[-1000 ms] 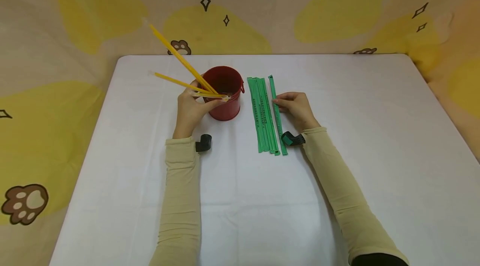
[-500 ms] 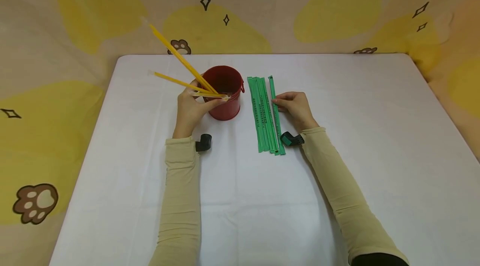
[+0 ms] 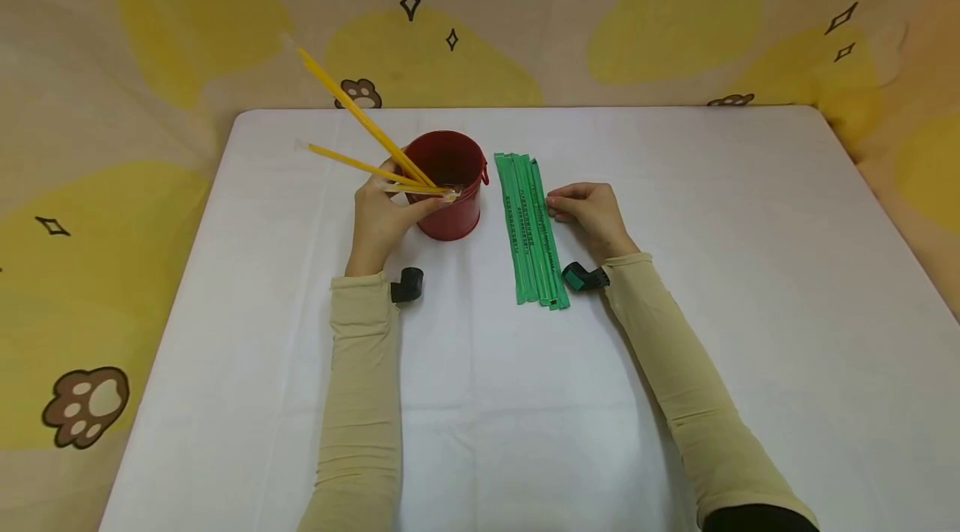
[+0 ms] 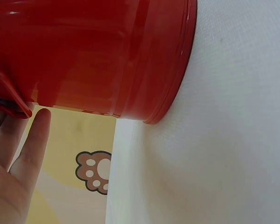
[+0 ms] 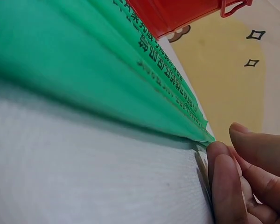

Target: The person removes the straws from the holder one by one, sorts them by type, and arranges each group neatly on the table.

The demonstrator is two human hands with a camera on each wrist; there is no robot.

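Observation:
A small red bucket (image 3: 453, 222) stands upright at the back left of the table. My left hand (image 3: 378, 219) holds it by the near left rim, thumb at the front. Several yellow straws (image 3: 352, 108) in clear wrappers lean out of it to the left, over that hand. To the bucket's right lies a row of green wrapped straws (image 3: 531, 232), side by side, printed with dark lettering. Just right of the row, my right hand (image 3: 596, 215) rests with fingers loosely bent. In the right wrist view its fingertips (image 5: 219, 151) sit right at the end of the green wrappers (image 5: 107, 79), with nothing pinched.
A white cloth covers the table (image 3: 480, 432). Behind it hangs a yellow and beige patterned backdrop (image 3: 480, 15). A dark wrist camera (image 3: 407, 286) sits on the left wrist, and another wrist camera (image 3: 585, 277) hangs close beside the lower ends of the green straws.
The rightmost green straw has slid left against the others, closing the gap. My right fingers have let go of it. The left hand and bucket have stayed put.

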